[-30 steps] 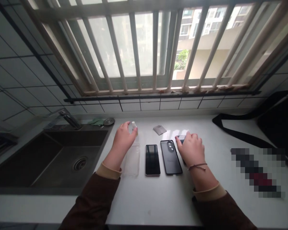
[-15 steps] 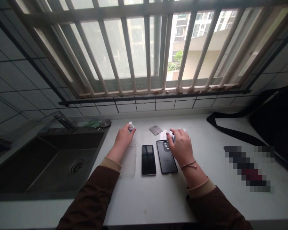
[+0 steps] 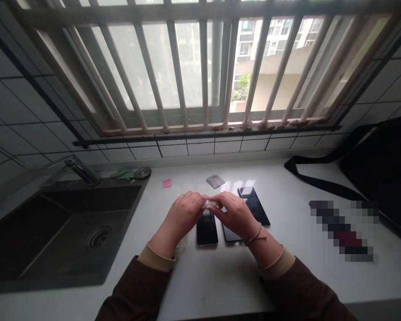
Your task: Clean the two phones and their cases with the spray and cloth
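My left hand (image 3: 186, 215) and my right hand (image 3: 235, 213) meet over the counter, both closed around a small white bottle (image 3: 211, 203). Below them lies a black phone (image 3: 207, 231), its upper end partly hidden by my fingers. My right hand and wrist cover much of a dark phone case (image 3: 231, 234). Beyond that hand a second dark phone (image 3: 255, 206) rests on the counter. A clear case (image 3: 181, 246) shows only in part beside my left wrist.
A sink (image 3: 83, 232) with a faucet (image 3: 83, 170) is at the left. A pink slip (image 3: 166, 183) and a grey cloth (image 3: 215, 181) lie behind my hands. A black bag (image 3: 384, 165) with a strap and a pixelated object (image 3: 344, 232) are at the right.
My left hand has moved right with the bottle, and my right hand has moved left to take hold of it too. The pink slip and the second phone now show.
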The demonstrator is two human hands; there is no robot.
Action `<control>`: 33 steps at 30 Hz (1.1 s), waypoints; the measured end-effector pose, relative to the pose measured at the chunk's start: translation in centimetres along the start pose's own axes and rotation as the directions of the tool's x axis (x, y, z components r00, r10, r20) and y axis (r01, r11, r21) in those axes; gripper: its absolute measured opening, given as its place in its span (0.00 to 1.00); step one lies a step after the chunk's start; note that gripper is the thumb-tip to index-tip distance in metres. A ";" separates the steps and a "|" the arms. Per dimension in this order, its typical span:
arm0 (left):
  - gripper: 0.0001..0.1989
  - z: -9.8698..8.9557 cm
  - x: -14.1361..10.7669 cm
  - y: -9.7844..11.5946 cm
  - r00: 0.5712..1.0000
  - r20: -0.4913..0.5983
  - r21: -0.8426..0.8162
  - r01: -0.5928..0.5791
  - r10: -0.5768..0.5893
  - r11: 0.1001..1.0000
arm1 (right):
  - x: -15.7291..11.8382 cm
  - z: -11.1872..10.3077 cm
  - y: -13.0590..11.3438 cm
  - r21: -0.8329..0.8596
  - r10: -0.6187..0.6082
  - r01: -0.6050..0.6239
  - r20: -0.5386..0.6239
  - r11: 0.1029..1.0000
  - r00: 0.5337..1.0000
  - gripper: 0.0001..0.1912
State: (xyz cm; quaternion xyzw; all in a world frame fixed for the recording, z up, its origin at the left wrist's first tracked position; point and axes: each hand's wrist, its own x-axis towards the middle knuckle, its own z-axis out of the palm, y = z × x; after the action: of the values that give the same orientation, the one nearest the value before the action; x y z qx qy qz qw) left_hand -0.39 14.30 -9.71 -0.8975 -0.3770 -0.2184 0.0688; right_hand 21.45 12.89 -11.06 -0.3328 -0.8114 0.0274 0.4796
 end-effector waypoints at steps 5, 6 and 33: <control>0.19 0.3 -0.5 0.2 0.996 -0.012 0.083 0.084 -0.084 0.993 | -0.1 0.2 -0.3 0.025 0.015 -0.015 0.028 1.000 0.999 0.11; 0.20 0.4 -0.6 0.3 0.994 -0.002 0.092 0.106 -0.106 0.990 | -0.1 0.3 -0.5 0.028 0.017 -0.018 0.035 0.999 0.999 0.11; 0.16 -1.2 -0.3 0.9 0.924 0.271 -0.188 0.325 -0.269 0.927 | 0.3 -0.7 -1.3 0.155 -0.010 -0.012 0.141 0.988 0.990 0.07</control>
State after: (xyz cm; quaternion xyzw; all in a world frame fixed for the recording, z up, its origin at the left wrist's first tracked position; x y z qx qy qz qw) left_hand -0.36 13.07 -8.71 -0.8510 -0.4874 -0.1582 -0.1154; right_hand 21.26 11.88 -9.94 -0.2920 -0.8385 0.1144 0.4455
